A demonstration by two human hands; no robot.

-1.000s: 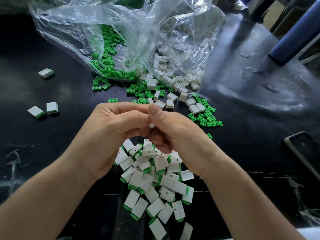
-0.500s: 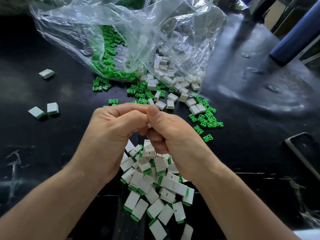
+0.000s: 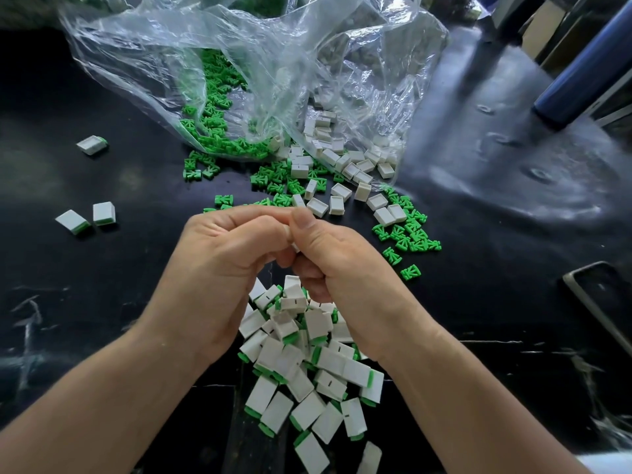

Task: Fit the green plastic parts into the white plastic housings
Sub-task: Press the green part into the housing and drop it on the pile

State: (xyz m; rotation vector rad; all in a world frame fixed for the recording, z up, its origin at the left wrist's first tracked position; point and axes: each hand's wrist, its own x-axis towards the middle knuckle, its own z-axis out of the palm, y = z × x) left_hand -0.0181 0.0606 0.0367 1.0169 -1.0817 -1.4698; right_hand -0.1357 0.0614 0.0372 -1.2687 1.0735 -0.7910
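Nearest to me, at 6 o'clock, lies the heap of finished pieces (image 3: 304, 367), white housings with a green edge showing at one end, piled on the black bench (image 3: 478, 302). Just above this heap my two hands meet at the centre. My left hand (image 3: 222, 265) is curled, and its fingers press against those of my right hand (image 3: 345, 268), which comes from 5 o'clock. Both hands are closed together around one small white housing (image 3: 294, 247); only a small corner of it shows between my thumbs, so I cannot tell if a green part is already inside it.

At 9 o'clock two finished pieces (image 3: 85, 217) lie side by side, well apart from the heap, and one more piece (image 3: 91, 144) lies further at 10 o'clock. At 3 o'clock a small group of loose green parts (image 3: 408, 234) is spread on the bench. At the right edge, near 4 o'clock, the corner of a dark flat object (image 3: 602, 302) shows.

Beyond my hands, at 12 o'clock, empty white housings (image 3: 342, 172) and more green parts (image 3: 277, 179) are mixed. Furthest is the clear plastic bag (image 3: 239, 63), open toward me, with green parts inside on its left side and white housings on its right.
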